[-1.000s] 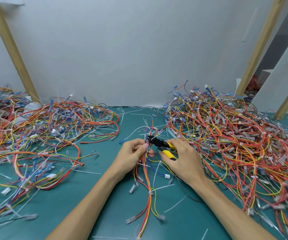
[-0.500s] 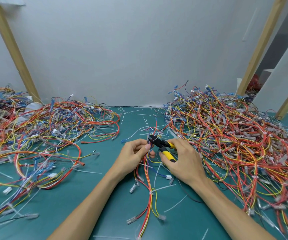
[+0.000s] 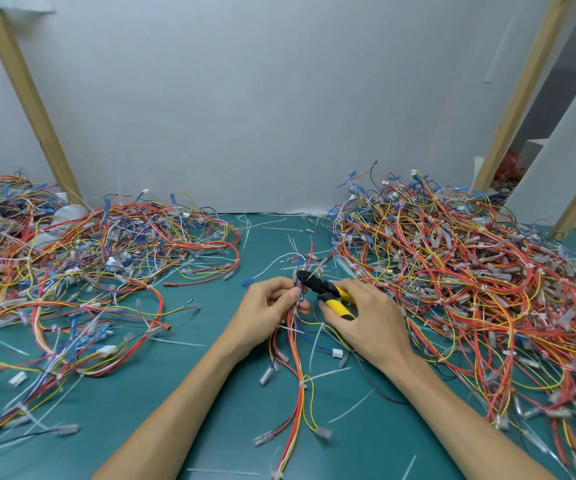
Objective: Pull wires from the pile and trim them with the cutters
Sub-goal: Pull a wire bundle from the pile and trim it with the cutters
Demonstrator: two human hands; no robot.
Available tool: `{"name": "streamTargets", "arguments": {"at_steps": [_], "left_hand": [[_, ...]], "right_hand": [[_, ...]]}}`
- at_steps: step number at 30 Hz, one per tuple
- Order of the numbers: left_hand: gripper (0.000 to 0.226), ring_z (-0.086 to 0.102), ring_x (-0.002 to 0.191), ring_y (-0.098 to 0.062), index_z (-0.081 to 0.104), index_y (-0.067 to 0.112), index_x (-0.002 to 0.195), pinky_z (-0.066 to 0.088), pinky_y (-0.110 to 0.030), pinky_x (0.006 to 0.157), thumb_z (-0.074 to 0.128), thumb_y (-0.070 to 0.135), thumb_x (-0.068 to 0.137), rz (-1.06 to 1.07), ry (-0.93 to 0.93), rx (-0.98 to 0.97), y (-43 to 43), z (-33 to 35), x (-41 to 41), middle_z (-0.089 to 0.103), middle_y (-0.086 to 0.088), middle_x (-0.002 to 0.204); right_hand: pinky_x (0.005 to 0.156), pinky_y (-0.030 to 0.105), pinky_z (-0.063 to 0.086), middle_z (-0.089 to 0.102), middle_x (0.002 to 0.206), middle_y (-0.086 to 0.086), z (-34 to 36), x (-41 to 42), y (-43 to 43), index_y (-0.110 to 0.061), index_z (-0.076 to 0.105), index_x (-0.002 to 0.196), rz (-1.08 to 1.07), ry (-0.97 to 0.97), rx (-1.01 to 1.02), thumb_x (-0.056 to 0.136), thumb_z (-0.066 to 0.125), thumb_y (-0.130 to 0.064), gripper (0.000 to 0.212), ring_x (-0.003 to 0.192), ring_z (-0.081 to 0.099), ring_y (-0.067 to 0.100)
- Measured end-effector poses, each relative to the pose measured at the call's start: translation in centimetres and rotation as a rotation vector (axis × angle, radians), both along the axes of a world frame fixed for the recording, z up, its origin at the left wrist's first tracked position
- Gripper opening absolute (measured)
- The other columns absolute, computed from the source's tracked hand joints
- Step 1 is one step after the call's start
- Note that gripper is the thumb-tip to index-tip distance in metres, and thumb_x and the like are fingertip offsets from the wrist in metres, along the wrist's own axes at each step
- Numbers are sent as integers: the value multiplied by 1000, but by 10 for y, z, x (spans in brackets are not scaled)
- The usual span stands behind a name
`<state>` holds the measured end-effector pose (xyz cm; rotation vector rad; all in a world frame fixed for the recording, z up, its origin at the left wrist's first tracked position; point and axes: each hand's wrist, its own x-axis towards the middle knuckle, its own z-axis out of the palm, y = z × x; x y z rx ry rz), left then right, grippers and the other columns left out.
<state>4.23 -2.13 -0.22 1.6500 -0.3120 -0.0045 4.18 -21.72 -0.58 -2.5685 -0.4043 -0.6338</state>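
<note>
My left hand (image 3: pixel 265 308) pinches a bundle of red, orange, yellow and blue wires (image 3: pixel 298 382) that trails toward me across the green table. My right hand (image 3: pixel 369 320) grips yellow-handled cutters (image 3: pixel 328 292); their black jaws point left and sit at the bundle just above my left thumb. A big tangled pile of wires (image 3: pixel 459 271) lies to the right, touching my right hand's far side. Whether the jaws have closed on a wire is too small to tell.
A second, flatter pile of wires (image 3: pixel 82 271) spreads over the left of the green table (image 3: pixel 175 393). Loose white cable ties and clear connectors litter the mat. A grey wall and slanted wooden posts (image 3: pixel 27 98) stand behind.
Both hands stay in nearly the same place. The cutter jaws have shifted slightly along the bundle at my left fingertips.
</note>
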Motion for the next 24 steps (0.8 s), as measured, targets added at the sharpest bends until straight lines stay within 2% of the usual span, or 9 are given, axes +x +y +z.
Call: {"name": "streamTargets", "arguments": {"at_steps": [6,10,16,21,24], "left_hand": [[14,69,76,-10,64,8,98,49,-16,63,51,14,99,-1,19,-34,-1,0,1,75,-3,80],[15,71,79,-12,64,7,98,50,-17,67,51,13,100,0,23,-36,-1,-1,1,75,-3,81],[16,71,77,-11,63,3,99,47,-13,64,49,11,100,11,38,-67,-1,-1,2,75,-5,82],[17,70,75,-9,61,5,97,46,-11,62,45,8,101,7,41,-60,-2,-1,2,73,-8,82],[19,70,77,-11,61,6,98,49,-15,69,43,8,102,4,42,-34,-2,-1,3,72,-7,83]], "right_hand": [[63,32,49,65,85,-12,2,0,1,-31,64,97,-16,-16,5,84,66,-52,25,80,58,12],[68,32,49,63,91,-13,-1,-1,1,-31,62,101,-11,6,4,84,62,-55,29,86,57,11],[72,25,43,60,98,-15,-2,2,-2,-30,60,106,-22,-3,0,80,60,-55,36,95,54,9],[69,24,40,61,98,-15,-2,0,-2,-31,60,104,-26,-21,-16,81,62,-53,33,95,55,10],[71,25,43,62,97,-15,-1,0,-2,-30,61,105,-21,-21,-25,81,64,-51,32,95,56,11]]}}
